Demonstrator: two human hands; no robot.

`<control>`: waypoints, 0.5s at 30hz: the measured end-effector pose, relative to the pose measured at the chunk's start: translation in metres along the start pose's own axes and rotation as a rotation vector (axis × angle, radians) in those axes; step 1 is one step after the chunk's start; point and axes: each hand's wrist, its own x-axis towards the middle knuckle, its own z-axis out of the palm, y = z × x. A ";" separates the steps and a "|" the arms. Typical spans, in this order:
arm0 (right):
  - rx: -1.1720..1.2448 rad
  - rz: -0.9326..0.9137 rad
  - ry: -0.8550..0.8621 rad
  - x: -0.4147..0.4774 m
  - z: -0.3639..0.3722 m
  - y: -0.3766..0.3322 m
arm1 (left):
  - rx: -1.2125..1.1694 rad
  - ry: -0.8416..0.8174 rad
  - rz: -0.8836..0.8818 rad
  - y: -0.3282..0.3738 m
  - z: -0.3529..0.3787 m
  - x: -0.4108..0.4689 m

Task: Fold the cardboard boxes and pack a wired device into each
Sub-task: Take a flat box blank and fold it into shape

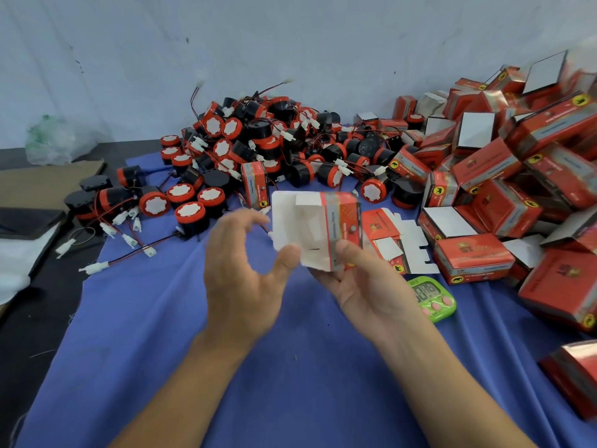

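A red cardboard box with its white flaps standing open is held above the blue cloth at the centre. My right hand grips it from below, thumb on its red side. My left hand is beside it on the left, fingers spread and blurred, the thumb touching a white flap. A heap of black-and-red wired devices with white connectors lies behind. A flat unfolded box blank lies just right of the held box.
A pile of folded red boxes fills the right side. A green digital timer lies by my right wrist. The blue cloth covers the table. Brown cardboard and a plastic bag sit at far left.
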 end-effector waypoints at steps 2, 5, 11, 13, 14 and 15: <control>-0.078 0.051 -0.098 -0.001 0.001 0.006 | 0.016 -0.090 -0.007 0.002 0.001 -0.004; -0.381 -0.046 -0.063 0.001 0.002 0.013 | 0.114 -0.110 0.041 0.004 0.003 -0.004; -0.818 -0.183 0.150 0.002 0.001 0.019 | 0.488 -0.003 0.460 0.002 0.004 -0.004; -0.464 -0.084 0.033 0.000 0.000 0.011 | 0.590 -0.075 0.496 0.001 0.002 -0.001; -0.381 -0.051 0.033 0.000 0.000 0.009 | 0.612 -0.126 0.509 0.000 0.001 0.001; -0.404 -0.038 0.064 -0.001 0.001 0.009 | 0.619 -0.170 0.521 -0.001 0.001 0.001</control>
